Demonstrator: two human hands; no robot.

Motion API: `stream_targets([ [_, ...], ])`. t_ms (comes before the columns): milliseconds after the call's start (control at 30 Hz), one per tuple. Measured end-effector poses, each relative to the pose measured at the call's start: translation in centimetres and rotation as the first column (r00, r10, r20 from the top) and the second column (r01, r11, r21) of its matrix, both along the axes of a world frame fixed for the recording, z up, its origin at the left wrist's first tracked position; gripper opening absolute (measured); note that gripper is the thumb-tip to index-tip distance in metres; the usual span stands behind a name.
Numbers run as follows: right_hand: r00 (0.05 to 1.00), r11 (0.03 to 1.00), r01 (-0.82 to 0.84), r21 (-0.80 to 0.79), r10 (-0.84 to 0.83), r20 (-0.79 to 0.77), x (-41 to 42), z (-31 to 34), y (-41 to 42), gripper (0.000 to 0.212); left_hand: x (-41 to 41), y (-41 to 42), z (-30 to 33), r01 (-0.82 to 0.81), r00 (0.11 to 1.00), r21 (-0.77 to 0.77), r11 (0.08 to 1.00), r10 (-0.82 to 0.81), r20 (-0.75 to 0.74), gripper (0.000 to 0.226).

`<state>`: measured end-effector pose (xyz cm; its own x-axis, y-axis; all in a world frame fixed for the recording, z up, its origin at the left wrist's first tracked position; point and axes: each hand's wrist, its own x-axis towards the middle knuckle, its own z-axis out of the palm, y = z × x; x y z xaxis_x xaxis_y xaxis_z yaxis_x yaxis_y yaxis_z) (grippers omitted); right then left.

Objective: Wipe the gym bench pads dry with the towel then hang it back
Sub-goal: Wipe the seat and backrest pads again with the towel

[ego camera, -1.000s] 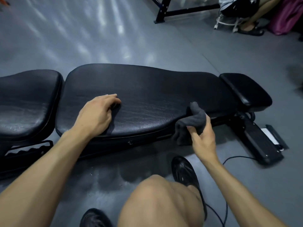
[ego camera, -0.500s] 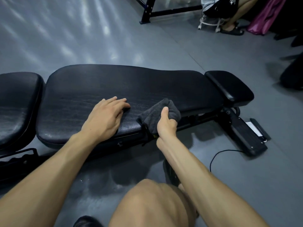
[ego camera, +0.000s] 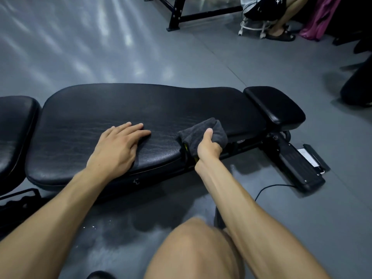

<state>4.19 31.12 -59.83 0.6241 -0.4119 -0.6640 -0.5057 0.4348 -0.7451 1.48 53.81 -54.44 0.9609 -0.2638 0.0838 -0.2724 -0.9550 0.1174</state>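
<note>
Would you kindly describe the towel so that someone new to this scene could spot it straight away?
Start from the long black bench pad that runs across the middle of the view. At its near edge, towards the small end pad, the right hand grips a bunched cloth. That is the towel: dark grey and soft, the only fabric among smooth, glossy black pads.

Dim, cool light — pale streaks of glare smear across the grey floor (ego camera: 84, 47) at upper left. Soft shadow pools beneath the bench (ego camera: 141, 109). Wide-angle bending curves the edges; near limbs look slightly soft.
</note>
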Motion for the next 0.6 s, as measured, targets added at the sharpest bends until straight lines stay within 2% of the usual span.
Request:
stream_targets([
  [67, 0.998, 0.998, -0.058, -0.011, 0.058, -0.007, 0.4, -0.3, -0.7, 0.089, 0.3, -2.2, -0.2, -0.006, 0.999, 0.057, 0.998, 0.008, -0.035, 0.048],
  [167, 0.996, 0.995, -0.092, -0.028, 0.091, -0.025, 1.2, 0.3, -2.5, 0.080, 0.8, -6.9, -0.9, 0.097, 0.989, 0.105, 0.990, -0.084, -0.123, 0.054],
  [300, 0.999, 0.997, -0.038, 0.067, 0.040, -0.027, 2.9, 1.4, -6.4, 0.055, 1.7, -8.7, -1.8, 0.104, 0.986, 0.042, 0.994, -0.098, -0.131, 0.060],
  [433, 0.997, 0.995, -0.078, 0.055, 0.076, 0.022, 1.9, 0.8, -7.4, 0.062, 2.3, -8.6, -1.2, 0.071, 0.986, -0.020, 0.997, -0.074, -0.153, 0.061],
  [600, 0.995, 0.988, -0.099, 0.117, 0.095, 0.041, 0.6, -0.1, -7.8, 0.075, 3.7, -9.7, 0.8, 0.074, 0.973, 0.062, 0.995, -0.058, -0.223, 0.050],
])
